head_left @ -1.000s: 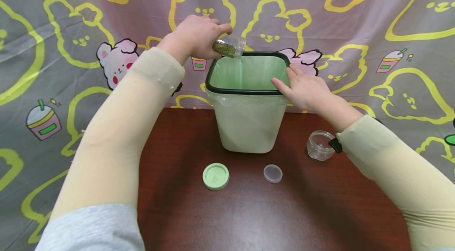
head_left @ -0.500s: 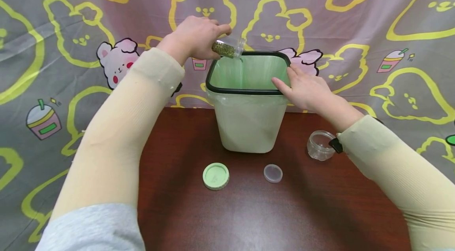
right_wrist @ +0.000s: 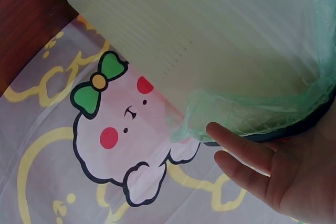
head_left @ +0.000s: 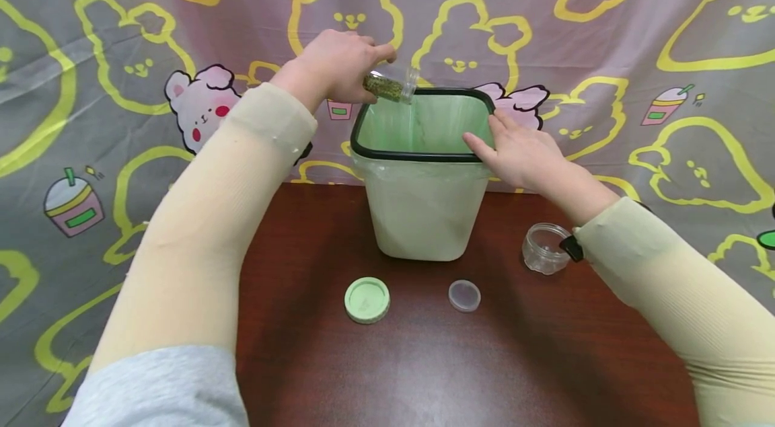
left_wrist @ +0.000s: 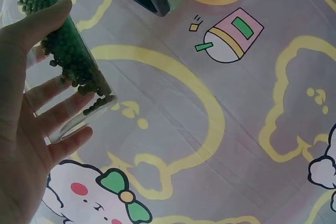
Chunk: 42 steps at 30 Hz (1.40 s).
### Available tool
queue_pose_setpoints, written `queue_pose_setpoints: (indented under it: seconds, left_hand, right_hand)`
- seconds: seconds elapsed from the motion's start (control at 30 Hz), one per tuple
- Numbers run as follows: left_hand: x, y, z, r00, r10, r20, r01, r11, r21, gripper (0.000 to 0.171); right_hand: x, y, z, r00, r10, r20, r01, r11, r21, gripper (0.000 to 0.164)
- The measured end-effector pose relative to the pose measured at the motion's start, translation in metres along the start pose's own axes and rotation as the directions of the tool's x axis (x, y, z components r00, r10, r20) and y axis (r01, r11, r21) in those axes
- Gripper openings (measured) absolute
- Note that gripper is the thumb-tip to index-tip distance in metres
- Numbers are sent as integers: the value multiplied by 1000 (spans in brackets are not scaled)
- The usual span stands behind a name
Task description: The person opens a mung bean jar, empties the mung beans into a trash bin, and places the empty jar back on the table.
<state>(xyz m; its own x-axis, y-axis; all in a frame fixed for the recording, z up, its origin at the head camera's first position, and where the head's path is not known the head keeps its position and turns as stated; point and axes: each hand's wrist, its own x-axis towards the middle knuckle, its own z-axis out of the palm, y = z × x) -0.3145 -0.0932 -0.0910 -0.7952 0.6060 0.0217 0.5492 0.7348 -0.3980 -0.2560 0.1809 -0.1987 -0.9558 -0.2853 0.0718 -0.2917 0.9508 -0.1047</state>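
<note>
My left hand [head_left: 345, 67] grips a clear jar [left_wrist: 100, 111] partly filled with small green mung beans [left_wrist: 68, 59]. In the head view the jar lies almost on its side, its open mouth dipping over the back left of a bin's inside. The bin [head_left: 426, 212] is pale, with a black rim and a green plastic liner [head_left: 448, 118]. At the bin's right front corner rests my right hand [head_left: 521, 148], thumb over the rim. In the right wrist view its straight fingers [right_wrist: 241, 148] lie outside, against the liner's folded edge.
On the dark wood table [head_left: 418, 373] lie a light green lid [head_left: 367, 300] and a small translucent lid [head_left: 464, 296] in front of the bin. A clear open tub [head_left: 545, 249] stands by my right wrist. A patterned cloth [head_left: 605, 30] hangs behind.
The jar's mouth has dipped slightly lower as my left hand tilts it a little further. My right hand and the bin stay where they were.
</note>
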Motion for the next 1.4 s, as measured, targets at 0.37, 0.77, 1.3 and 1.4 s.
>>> queue_pose_setpoints:
  seconds: [0.37, 0.77, 1.3, 1.4]
  left_hand:
    - [-2, -2, -1, 999, -18, -46, 17, 1000, -12, 70]
    - [0, 0, 0, 1000, 10, -23, -10, 1000, -7, 72]
    - [-1, 1, -3, 999, -6, -40, 5, 1000, -7, 71]
    - [0, 1, -2, 1000, -2, -26, 2, 1000, -5, 72]
  right_hand:
    - [1, 1, 0, 1000, -16, -9, 16, 1000, -5, 93]
    - [1, 1, 1, 1000, -11, 4, 11, 1000, -2, 94]
    - [2, 0, 0, 1000, -9, -3, 9, 1000, 3, 94]
    - [1, 0, 1, 1000, -7, -4, 7, 1000, 5, 94]
